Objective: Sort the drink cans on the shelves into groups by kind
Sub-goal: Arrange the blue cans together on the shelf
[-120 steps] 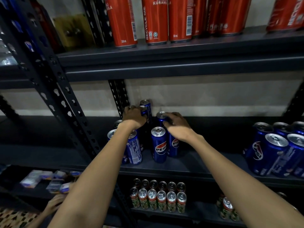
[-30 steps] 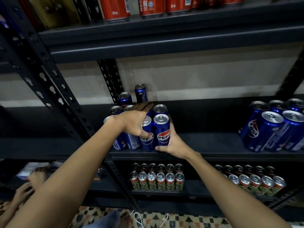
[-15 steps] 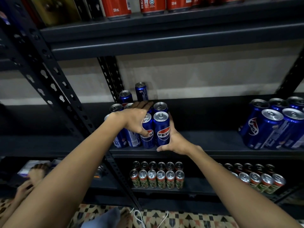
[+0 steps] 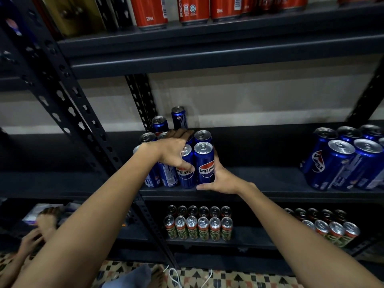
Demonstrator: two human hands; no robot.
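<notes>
Several slim blue Pepsi cans (image 4: 204,163) stand in a tight cluster at the left end of the middle shelf (image 4: 270,183). My left hand (image 4: 170,150) lies flat over the tops of the cluster, with its thumb pressed on the front of one can (image 4: 186,175). My right hand (image 4: 222,179) wraps round the right side of the front right can, thumb along its base. Its fingers are hidden behind the can. Two more Pepsi cans (image 4: 179,117) stand behind the cluster.
More Pepsi cans (image 4: 340,163) are grouped at the right of the same shelf. Red cans (image 4: 193,9) line the top shelf and green Milo cans (image 4: 198,227) fill the bottom one. A slotted upright (image 4: 68,104) runs down the left. Another person's hand (image 4: 31,242) shows at lower left.
Four seconds ago both hands were on can tops farther back. They now hold the front of the cluster. Over the last second they have barely moved.
</notes>
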